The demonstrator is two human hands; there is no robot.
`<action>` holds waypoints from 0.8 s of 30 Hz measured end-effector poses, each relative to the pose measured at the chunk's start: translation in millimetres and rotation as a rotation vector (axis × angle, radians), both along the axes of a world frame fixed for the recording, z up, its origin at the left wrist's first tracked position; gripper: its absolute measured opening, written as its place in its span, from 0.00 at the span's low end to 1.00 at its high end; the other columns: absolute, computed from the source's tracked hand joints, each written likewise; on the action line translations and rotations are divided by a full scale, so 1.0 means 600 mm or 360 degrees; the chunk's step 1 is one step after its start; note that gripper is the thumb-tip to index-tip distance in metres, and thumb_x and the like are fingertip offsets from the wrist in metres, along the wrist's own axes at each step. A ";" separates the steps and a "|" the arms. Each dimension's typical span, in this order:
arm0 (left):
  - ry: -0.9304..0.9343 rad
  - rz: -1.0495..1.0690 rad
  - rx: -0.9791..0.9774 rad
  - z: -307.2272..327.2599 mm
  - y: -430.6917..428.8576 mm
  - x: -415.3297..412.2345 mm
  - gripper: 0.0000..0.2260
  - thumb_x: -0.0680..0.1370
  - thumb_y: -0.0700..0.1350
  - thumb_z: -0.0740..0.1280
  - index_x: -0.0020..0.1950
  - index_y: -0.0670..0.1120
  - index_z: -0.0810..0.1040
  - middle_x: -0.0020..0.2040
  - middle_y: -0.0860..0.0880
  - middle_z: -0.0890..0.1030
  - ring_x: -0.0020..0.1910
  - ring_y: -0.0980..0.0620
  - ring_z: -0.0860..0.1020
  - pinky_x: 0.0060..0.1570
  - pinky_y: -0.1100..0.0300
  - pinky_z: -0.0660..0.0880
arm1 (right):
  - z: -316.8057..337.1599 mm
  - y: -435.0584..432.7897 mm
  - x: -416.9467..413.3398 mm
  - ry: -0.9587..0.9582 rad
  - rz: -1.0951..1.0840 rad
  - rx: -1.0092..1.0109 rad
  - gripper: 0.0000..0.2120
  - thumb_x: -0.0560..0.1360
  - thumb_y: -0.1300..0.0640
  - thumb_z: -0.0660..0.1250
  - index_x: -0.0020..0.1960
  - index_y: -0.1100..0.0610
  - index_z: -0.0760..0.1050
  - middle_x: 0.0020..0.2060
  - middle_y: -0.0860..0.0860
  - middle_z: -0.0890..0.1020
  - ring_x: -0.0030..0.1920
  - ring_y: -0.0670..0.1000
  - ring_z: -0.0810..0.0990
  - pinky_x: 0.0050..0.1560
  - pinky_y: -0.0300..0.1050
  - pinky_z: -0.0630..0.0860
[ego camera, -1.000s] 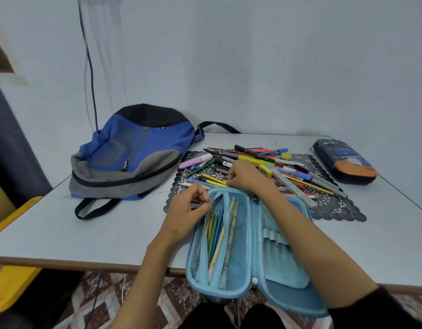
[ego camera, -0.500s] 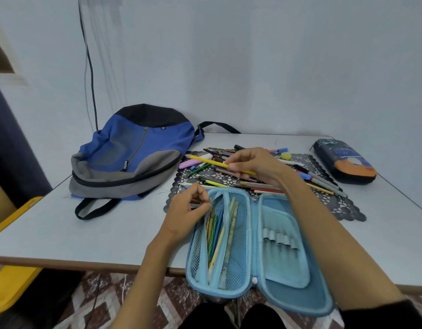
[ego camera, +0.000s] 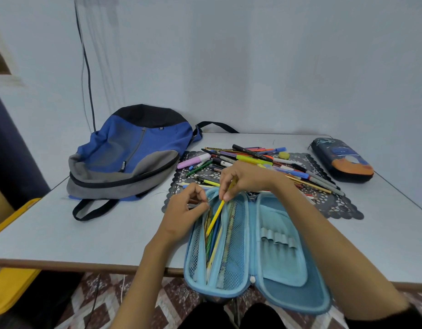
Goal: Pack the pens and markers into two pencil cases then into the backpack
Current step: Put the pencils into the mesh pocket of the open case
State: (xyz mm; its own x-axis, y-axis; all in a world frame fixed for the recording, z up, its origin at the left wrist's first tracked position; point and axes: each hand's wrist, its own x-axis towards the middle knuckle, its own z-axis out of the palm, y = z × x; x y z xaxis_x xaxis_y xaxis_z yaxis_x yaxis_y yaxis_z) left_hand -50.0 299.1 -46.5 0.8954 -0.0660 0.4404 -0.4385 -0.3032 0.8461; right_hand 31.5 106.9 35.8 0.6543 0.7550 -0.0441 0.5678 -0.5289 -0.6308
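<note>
Two cases are in play, and I take the open light-blue pencil case (ego camera: 252, 245) as my landmark; it lies spread flat at the table's near edge, partly overhanging it. My right hand (ego camera: 243, 179) sits over the case's far end, pinching a yellow pencil (ego camera: 214, 218) near its top, the tip angled down into the left mesh pocket where several pencils already lie. My left hand (ego camera: 186, 207), just left of the case's far end, has its fingers pinched on the pocket's edge, pulling it open. Beyond the case, the pile of pens and markers (ego camera: 264, 165) covers a dark lace mat (ego camera: 335, 205). Far right of the case rests the dark pencil case (ego camera: 343, 162), zipped. Far left lies the backpack (ego camera: 131, 155), closed as far as I can tell. I judge this as early filling: next the pencil must slide fully down the pocket, then I reach back to the pile
</note>
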 end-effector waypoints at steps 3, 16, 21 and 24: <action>0.0012 -0.0006 -0.0028 -0.002 0.000 0.003 0.04 0.70 0.39 0.68 0.42 0.45 0.75 0.39 0.48 0.79 0.39 0.53 0.76 0.44 0.58 0.73 | -0.006 0.020 -0.016 -0.0014 0.0125 -0.0014 0.07 0.68 0.62 0.76 0.46 0.57 0.85 0.44 0.57 0.80 0.42 0.43 0.75 0.43 0.30 0.69; 0.0056 -0.0027 -0.0086 -0.003 0.000 0.001 0.06 0.71 0.40 0.68 0.41 0.50 0.73 0.39 0.48 0.78 0.39 0.55 0.75 0.43 0.66 0.71 | -0.024 -0.003 -0.023 0.0064 -0.0235 0.0433 0.09 0.72 0.73 0.68 0.49 0.63 0.81 0.43 0.59 0.83 0.40 0.48 0.82 0.42 0.40 0.80; 0.0039 -0.0039 -0.0087 0.000 0.000 -0.002 0.06 0.72 0.38 0.68 0.41 0.49 0.73 0.39 0.48 0.78 0.39 0.55 0.75 0.42 0.67 0.71 | -0.035 0.008 -0.023 -0.0251 -0.0270 0.0113 0.14 0.66 0.56 0.79 0.50 0.54 0.82 0.45 0.47 0.83 0.39 0.42 0.77 0.41 0.40 0.74; 0.0005 -0.0043 -0.0049 0.000 0.000 -0.002 0.08 0.73 0.36 0.68 0.42 0.48 0.74 0.39 0.48 0.79 0.40 0.54 0.76 0.43 0.65 0.72 | -0.040 0.027 -0.032 -0.0519 -0.0238 -0.0146 0.18 0.66 0.51 0.78 0.53 0.50 0.77 0.47 0.45 0.78 0.42 0.41 0.73 0.39 0.42 0.70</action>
State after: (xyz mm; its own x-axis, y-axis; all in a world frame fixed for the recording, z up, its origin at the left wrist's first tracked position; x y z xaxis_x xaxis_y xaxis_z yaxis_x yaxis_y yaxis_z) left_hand -51.0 299.1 -46.7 0.8947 -0.0767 0.4400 -0.4437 -0.2653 0.8560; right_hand 12.4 123.4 11.8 0.7478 0.6527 0.1216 0.6434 -0.6670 -0.3757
